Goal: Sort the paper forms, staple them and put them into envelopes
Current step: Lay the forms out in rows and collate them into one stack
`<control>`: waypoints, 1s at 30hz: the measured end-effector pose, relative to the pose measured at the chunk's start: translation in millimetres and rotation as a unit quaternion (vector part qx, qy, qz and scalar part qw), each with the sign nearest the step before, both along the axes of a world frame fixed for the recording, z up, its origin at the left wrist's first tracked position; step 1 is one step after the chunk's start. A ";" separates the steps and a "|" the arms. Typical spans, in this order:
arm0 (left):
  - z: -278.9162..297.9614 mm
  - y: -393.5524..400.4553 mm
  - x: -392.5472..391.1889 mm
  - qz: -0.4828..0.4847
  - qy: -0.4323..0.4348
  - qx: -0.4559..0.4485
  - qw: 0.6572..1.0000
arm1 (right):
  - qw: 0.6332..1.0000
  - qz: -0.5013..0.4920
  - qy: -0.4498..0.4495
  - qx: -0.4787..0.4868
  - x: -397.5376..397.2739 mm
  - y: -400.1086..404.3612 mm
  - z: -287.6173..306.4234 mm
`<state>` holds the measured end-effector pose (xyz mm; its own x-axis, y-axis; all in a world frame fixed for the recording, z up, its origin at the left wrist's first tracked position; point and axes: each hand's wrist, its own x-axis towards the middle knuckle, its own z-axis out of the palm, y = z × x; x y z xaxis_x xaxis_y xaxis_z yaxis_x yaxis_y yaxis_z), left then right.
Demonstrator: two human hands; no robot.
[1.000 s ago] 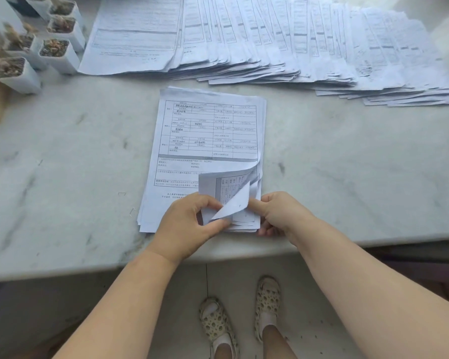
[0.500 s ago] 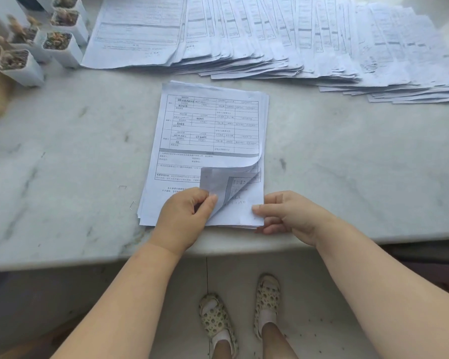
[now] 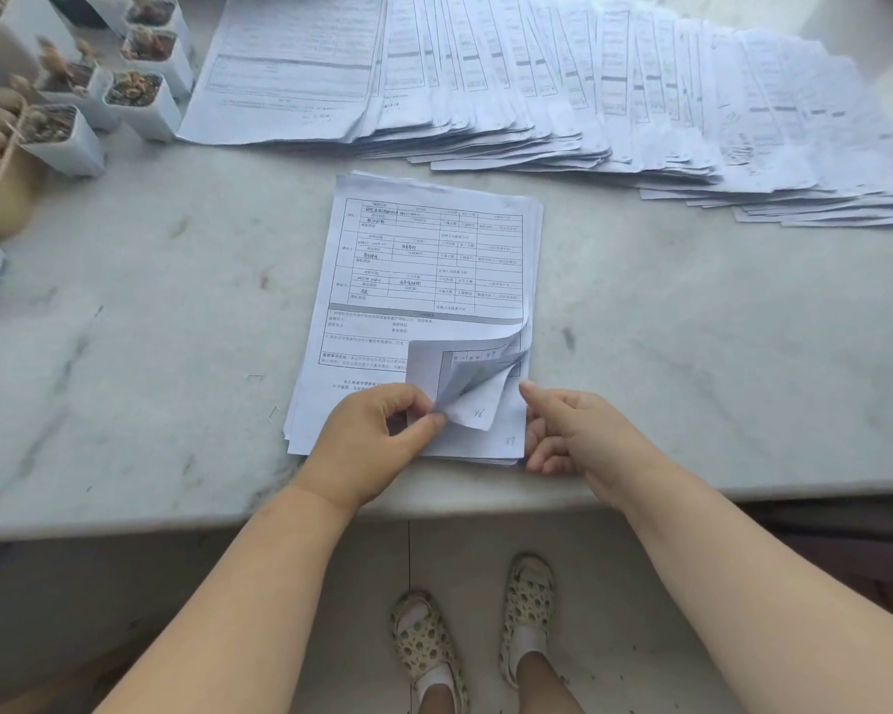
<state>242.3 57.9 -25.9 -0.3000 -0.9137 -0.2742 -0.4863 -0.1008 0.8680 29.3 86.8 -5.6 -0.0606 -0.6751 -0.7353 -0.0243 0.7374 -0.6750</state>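
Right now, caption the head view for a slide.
Left hand pinches the stack's curled corner; right hand rests beside it.

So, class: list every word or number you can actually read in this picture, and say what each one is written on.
"76": handwritten on the lifted sheet corner that the left hand pinches.
"37": handwritten, last digit unsure, at the bottom right of the sheet below, beside the right hand.
Printed table and handwriting on the top form: too small to read.
Fanned forms behind: blurred, unreadable.
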 end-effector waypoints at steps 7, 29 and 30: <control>-0.6 -2.4 2.5 -0.016 0.007 0.000 1.000 | 0.998 -0.053 -0.020 0.030 4.3 -1.2 7.1; 21.4 -10.8 14.0 -0.015 0.178 0.194 0.964 | 0.995 -0.044 -0.017 0.088 6.3 -66.6 9.4; 25.5 -13.1 14.6 -0.033 0.170 0.222 0.960 | 0.996 -0.034 0.001 0.078 8.6 -69.4 6.8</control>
